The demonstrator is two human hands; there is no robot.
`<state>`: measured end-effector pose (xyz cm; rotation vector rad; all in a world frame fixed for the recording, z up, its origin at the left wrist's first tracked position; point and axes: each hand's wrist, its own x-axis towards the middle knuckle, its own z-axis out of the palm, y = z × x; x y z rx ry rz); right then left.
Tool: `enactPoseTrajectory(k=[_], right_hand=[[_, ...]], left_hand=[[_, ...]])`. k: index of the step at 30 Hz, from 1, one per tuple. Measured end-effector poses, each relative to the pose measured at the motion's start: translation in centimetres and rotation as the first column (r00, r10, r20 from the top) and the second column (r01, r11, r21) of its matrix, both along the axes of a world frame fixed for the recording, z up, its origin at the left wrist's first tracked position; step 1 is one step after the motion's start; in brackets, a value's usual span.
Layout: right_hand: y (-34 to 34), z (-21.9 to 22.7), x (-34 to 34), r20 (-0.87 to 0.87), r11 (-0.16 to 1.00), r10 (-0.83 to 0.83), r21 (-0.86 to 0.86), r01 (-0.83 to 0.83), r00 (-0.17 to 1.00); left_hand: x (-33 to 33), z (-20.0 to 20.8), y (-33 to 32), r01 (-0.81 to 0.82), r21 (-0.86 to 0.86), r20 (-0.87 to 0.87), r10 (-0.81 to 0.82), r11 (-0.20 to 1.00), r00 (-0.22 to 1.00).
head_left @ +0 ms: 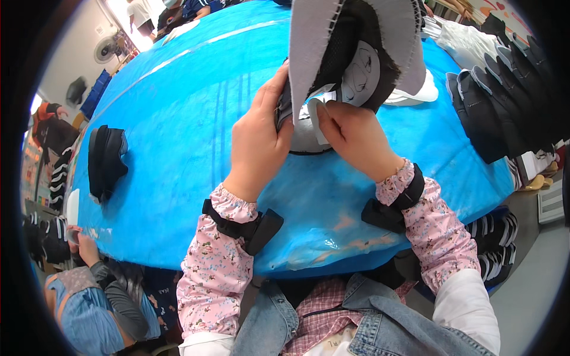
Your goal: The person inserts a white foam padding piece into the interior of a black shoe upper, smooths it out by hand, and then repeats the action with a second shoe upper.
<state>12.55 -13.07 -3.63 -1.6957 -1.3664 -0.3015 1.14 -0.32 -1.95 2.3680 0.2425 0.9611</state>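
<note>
A black shoe upper with pale grey felt-like lining is held up over the blue-covered table, its broad lining flaps edged with dark stitches. My left hand is closed round its near left side, thumb toward me. At the opening, my right hand pinches a small whitish strip between thumb and bent fingers. That strip lies against the upper's inner side; whether it is stuck there I cannot tell. A round pale patch with dark lines shows inside the upper. My left fingertips are partly hidden behind it.
The table has a blue cover. A small stack of black uppers lies at its left, and a long row of black uppers stands at the right. White pieces lie behind my right hand. Another person's hands are at the left edge.
</note>
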Motion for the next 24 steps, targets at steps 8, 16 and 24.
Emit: enactPoseTrajectory(k=[8,16,24], right_hand=[[-0.03,0.1,-0.13,0.003,0.998,-0.01,-0.062,0.01,1.0],[-0.03,-0.1,0.11,0.019,1.0,0.012,-0.029,-0.012,1.0],[-0.11,-0.33,0.34,0.045,0.999,0.0,-0.052,0.003,0.999]], left_hand=[[-0.09,0.06,0.07,0.016,-0.031,-0.015,-0.016,0.999,1.0],[0.05,0.17,-0.01,0.004,-0.034,-0.053,-0.006,0.999,0.999],[0.14,0.2,-0.16,-0.008,-0.033,-0.053,0.007,0.999,0.999]])
